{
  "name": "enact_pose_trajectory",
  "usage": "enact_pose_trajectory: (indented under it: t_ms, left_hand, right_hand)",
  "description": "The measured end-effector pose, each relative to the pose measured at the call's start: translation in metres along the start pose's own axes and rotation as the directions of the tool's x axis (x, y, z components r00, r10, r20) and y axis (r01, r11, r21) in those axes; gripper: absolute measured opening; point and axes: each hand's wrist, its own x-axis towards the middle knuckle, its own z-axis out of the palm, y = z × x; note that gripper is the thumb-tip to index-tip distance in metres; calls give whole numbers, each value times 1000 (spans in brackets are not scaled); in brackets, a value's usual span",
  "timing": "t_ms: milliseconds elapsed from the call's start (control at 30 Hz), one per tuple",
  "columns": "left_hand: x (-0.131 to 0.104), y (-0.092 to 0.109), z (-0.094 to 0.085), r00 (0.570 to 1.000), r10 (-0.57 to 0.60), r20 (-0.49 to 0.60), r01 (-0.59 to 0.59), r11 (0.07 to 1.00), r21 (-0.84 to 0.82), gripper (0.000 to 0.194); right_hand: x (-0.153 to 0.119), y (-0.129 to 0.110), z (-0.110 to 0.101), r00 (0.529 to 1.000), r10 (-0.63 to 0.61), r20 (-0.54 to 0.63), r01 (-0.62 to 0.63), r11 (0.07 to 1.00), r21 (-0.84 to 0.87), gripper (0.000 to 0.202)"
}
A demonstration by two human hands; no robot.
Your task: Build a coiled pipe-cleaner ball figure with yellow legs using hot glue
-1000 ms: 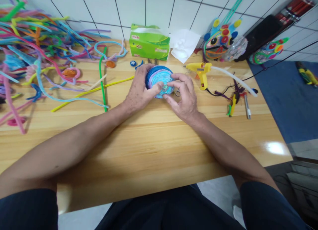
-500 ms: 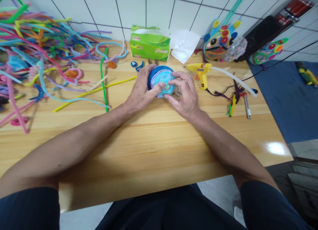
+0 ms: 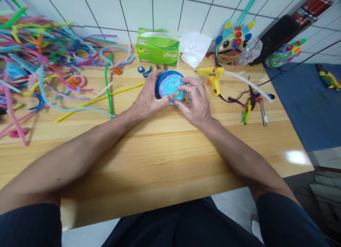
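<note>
Nearest the camera, dark-clad knees sit below the edge of the wooden tabletop [image 3: 160,161], and two bare forearms reach forward across it. The left hand [image 3: 145,99] and the right hand [image 3: 195,103] meet at a coiled disc [image 3: 169,84] wound from blue, purple and turquoise pipe cleaner, which lies on the tabletop a little beyond its middle. The left hand cups the disc's left rim, its fingers [image 3: 156,76] curled over the far edge and its thumb pressed on the near face. The right hand closes on the disc's right side, its fingers [image 3: 188,84] bent over the top and thumb at the lower edge; the disc thus sits between both sets of fingers, clamped from either side. Small scissors [image 3: 188,98] lie just beside the right hand, partly hidden by it. Right of the hands stand a yellow glue gun [image 3: 213,76] and, farther right, a pen [image 3: 262,112] among scraps. Left of the hands, a yellow pipe cleaner [image 3: 101,99] and a green pipe cleaner [image 3: 108,87] cross; beyond them spreads a heap of loose pipe cleaners [image 3: 39,51]. Against the tiled wall rest a green tissue box [image 3: 157,48] and a colourful pipe-cleaner figure [image 3: 234,42].
</note>
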Motion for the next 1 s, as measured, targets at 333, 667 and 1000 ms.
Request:
enact_pose_trajectory:
  t_ms: [333,667,1000]
  left_hand:
    - [2,2,1,998,-19,-57,14,996,-90,71]
    - [4,2,2,997,-17,-70,13,998,-57,77]
    - [3,-2,6,995,-20,-100,12,997,-81,75]
  right_hand:
    - [2,-9,-4,987,130,96,-131,991,3,36]
    - [1,-7,-4,986,127,105,-132,991,37,36]
    - [0,-8,-5,977,153,151,-166,983,78,33]
